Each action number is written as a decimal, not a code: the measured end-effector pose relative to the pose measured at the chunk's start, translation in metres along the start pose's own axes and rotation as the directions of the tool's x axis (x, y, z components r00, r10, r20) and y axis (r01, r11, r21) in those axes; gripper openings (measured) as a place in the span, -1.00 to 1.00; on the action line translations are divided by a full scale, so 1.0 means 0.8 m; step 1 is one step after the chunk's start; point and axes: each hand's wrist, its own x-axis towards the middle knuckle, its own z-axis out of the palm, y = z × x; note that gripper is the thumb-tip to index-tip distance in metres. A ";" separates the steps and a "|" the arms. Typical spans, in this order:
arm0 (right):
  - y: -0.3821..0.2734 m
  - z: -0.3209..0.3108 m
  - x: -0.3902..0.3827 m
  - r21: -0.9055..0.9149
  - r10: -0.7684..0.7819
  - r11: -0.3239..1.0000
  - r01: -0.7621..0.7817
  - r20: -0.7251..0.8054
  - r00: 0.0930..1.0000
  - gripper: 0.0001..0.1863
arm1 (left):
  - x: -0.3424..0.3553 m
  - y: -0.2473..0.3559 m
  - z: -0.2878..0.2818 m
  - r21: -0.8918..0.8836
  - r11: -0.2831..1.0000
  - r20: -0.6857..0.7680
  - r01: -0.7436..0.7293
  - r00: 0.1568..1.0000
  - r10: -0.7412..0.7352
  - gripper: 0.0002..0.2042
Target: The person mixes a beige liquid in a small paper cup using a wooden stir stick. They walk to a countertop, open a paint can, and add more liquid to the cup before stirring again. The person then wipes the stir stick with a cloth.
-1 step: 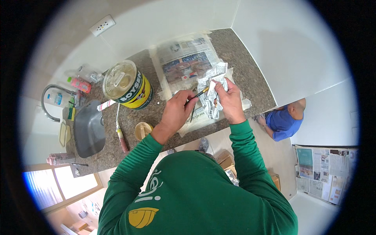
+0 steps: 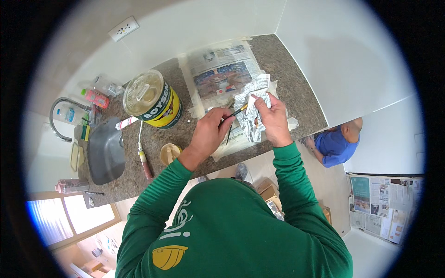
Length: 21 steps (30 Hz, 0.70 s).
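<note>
Crumpled newspaper (image 2: 252, 109) is sitting bunched in the right hand (image 2: 273, 118), whose fingers are closing around its upper folds, pressing it against the counter's near edge. The left hand (image 2: 211, 132), just beside it, is pinching a thin brush (image 2: 234, 115) by its dark handle, with the tip pointing into the paper wad between the two hands.

Judging by its look, the wad is handling as light, soft and easily torn, and probably damp or smeared where the brush is meeting it; taking it by the dry outer folds, as the right hand is doing, seems the safest hold. The brush is looking stiff, slim and light, best gripped mid-handle.

Just beyond the hands, a flat sheet of newspaper (image 2: 220, 76) is lying spread across the speckled countertop (image 2: 296, 88). To the left of the left hand, a small round tub (image 2: 169, 153) is sitting near the counter edge, with a paint roller (image 2: 143, 155) lying beside it. Farther left and away, a big yellow paint can (image 2: 153, 99) is standing with its clear lid on, and past that a sink (image 2: 105, 150) is showing with bottles around it.

Compared with the earlier picture, nothing is appearing to have shifted: both hands, the brush and the paper are keeping the same places.
</note>
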 end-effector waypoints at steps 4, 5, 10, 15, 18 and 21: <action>-0.005 0.002 -0.009 0.214 0.109 0.969 -0.120 0.063 0.992 -0.71 | -0.006 0.007 -0.011 -0.020 0.997 -0.034 -0.075 0.997 0.074 -0.83; -0.009 0.001 -0.012 0.257 0.129 0.955 -0.146 0.081 0.988 -0.69 | -0.008 0.007 -0.013 -0.043 0.997 -0.032 -0.064 0.998 0.062 -0.83; 0.011 0.010 -0.016 0.545 0.260 0.785 -0.294 0.141 0.955 -0.62 | -0.018 0.010 -0.020 -0.077 0.995 -0.073 -0.058 0.996 0.052 -0.84; 0.031 0.006 -0.030 0.664 0.254 0.691 -0.286 0.148 0.956 -0.50 | -0.025 0.006 -0.027 -0.055 0.998 -0.067 -0.014 0.998 0.011 -0.82; 0.037 0.006 -0.030 0.470 0.179 0.862 -0.191 0.070 0.981 -0.52 | -0.031 0.002 -0.032 -0.024 1.000 -0.037 -0.011 0.999 0.010 -0.81; 0.013 0.022 -0.041 0.066 0.086 0.994 -0.089 0.048 0.995 -0.68 | -0.035 0.000 -0.036 0.061 0.992 -0.009 -0.107 0.994 0.108 -0.80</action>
